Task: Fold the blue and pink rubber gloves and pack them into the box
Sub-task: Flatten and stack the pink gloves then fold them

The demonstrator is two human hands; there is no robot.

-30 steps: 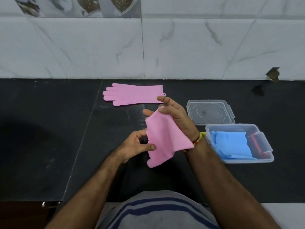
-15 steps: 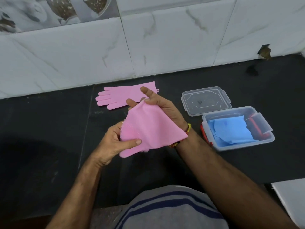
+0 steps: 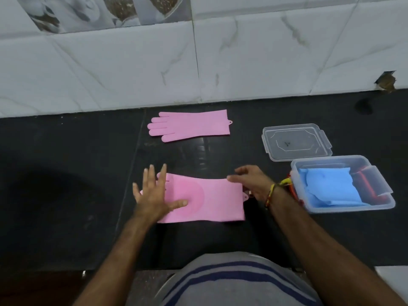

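A pink rubber glove lies spread flat on the black counter in front of me. My left hand rests flat and spread on its finger end. My right hand touches the cuff edge at the right with its fingertips. A second pink glove lies flat farther back, near the wall, with its fingers pointing left. The clear plastic box stands at the right and holds folded blue gloves.
The box's clear lid lies flat just behind the box. A white tiled wall runs along the back of the black counter. The counter's front edge is close to my body.
The pink glove, held up bunched between both hands before, now lies unfolded and flat on the counter. Both hands have come down onto it, and the left has opened out flat.
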